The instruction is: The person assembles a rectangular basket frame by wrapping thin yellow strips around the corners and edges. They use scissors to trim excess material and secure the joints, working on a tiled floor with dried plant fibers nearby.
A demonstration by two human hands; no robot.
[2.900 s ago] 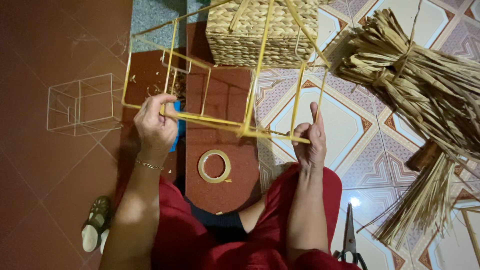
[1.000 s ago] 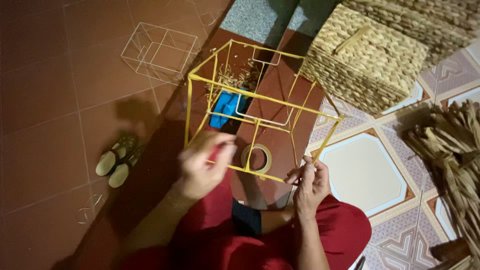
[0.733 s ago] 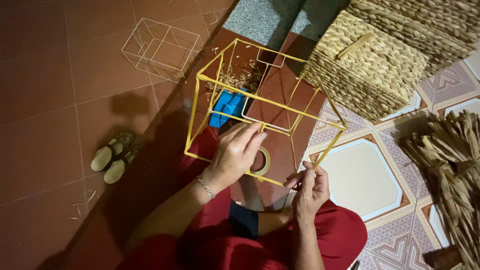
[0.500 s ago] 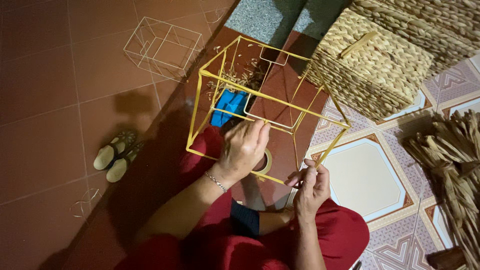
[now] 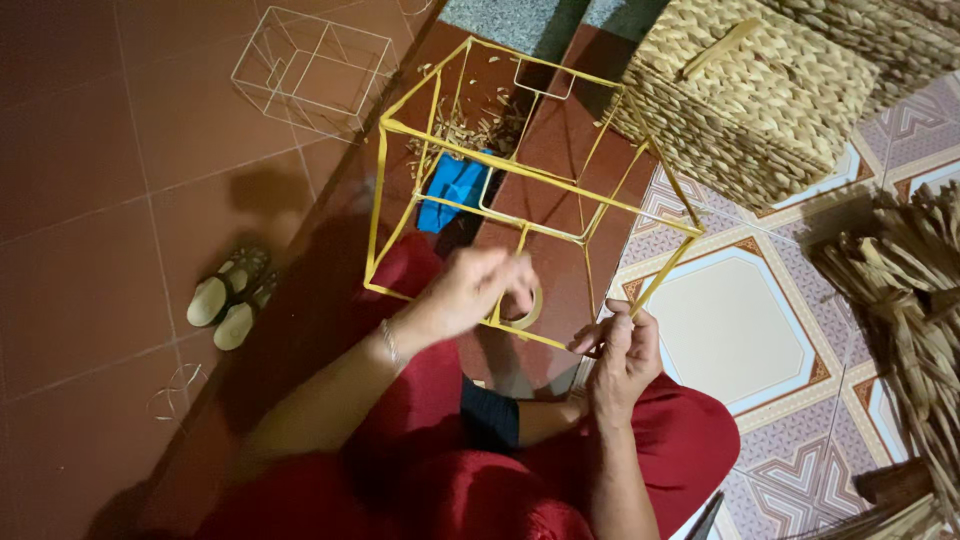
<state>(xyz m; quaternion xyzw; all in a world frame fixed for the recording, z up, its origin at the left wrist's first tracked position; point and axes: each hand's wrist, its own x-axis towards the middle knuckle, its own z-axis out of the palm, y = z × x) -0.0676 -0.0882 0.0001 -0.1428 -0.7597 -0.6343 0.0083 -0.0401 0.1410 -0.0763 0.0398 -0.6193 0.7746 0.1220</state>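
Yellow wire frame (image 5: 520, 190) ahead of both hands (near edge between them).

— What sits at the centre of the frame?
— A yellow wire frame (image 5: 520, 190), box-shaped and open on all sides, tilted on the red-brown floor, its near lower edge over the red-clad lap.
— Who holds it?
— The left hand (image 5: 470, 292), blurred, is at the near lower bar; the right hand (image 5: 620, 350) pinches the lower right corner.
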